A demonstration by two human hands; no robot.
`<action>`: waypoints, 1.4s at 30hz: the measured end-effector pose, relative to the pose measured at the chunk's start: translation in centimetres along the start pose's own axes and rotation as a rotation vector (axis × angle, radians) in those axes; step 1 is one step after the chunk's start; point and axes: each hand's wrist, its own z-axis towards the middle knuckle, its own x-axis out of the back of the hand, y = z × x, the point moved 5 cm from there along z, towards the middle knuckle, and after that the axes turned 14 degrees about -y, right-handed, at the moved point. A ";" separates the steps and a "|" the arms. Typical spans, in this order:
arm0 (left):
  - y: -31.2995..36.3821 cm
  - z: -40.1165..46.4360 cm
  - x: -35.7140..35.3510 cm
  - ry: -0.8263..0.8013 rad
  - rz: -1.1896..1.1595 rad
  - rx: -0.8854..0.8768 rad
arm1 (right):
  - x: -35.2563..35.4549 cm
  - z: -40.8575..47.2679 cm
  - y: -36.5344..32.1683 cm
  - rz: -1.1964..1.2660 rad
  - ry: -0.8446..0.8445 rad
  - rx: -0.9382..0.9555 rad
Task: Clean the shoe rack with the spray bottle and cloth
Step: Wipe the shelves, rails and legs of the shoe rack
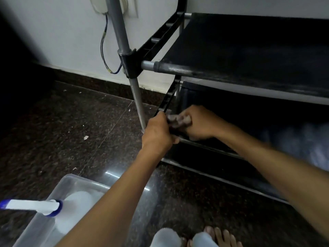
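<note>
The shoe rack (240,56) has grey metal tubes, black plastic joints and dark fabric shelves, and stands against the white wall. My left hand (157,134) grips the black corner piece of the lower shelf at the front left leg. My right hand (197,123) holds a small pale cloth (178,119), bunched under its curled fingers and pressed against the rack's lower left side frame. Both hands are blurred by motion. The white spray bottle (53,209) with a blue-tipped nozzle stands in a clear plastic tub at the bottom left.
The clear plastic tub (71,180) sits on the dark speckled floor by my left forearm. A blue cable (103,41) hangs down the wall behind the rack's front post. White crumbs lie scattered on the floor. My bare feet (220,236) show at the bottom edge.
</note>
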 end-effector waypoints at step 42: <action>1.2 2.3 0.6 -0.033 0.031 0.137 | 0.7 -0.6 -0.5 0.035 -0.095 0.080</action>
